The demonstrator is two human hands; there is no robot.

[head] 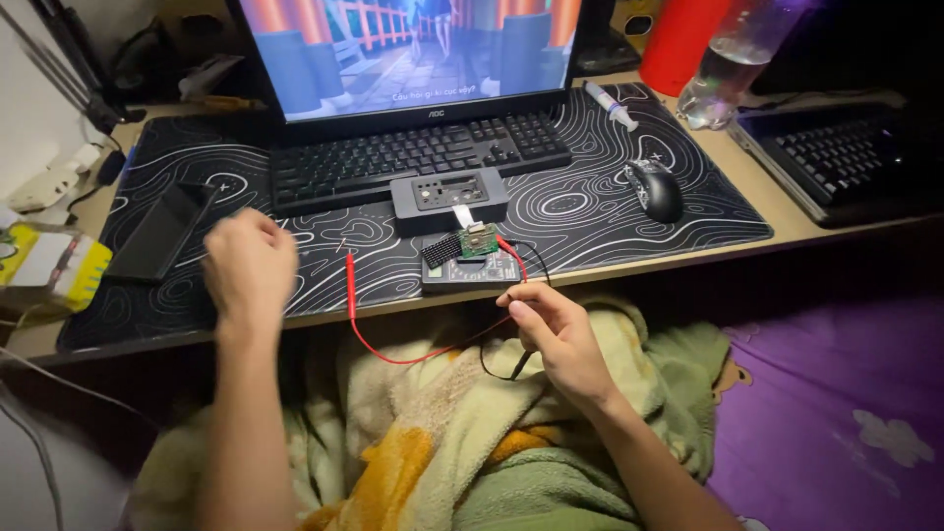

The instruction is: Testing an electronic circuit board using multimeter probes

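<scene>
Lying flat at the far left of the mat (pixel 610 211), a dark phone (pixel 157 234) sits just left of the left hand (pixel 248 265), whose grip is curled into a loose fist holding nothing visible. Right of that hand the red probe (pixel 351 285) rests on the surface, its red lead (pixel 393 356) looping down toward the right hand (pixel 553 339). That grip is narrow, pinching a thin black lead (pixel 501 369). Just beyond it sits a small circuit board (pixel 472 243) on a dark box (pixel 470 273); the mouse (pixel 657 190) lies farther right.
</scene>
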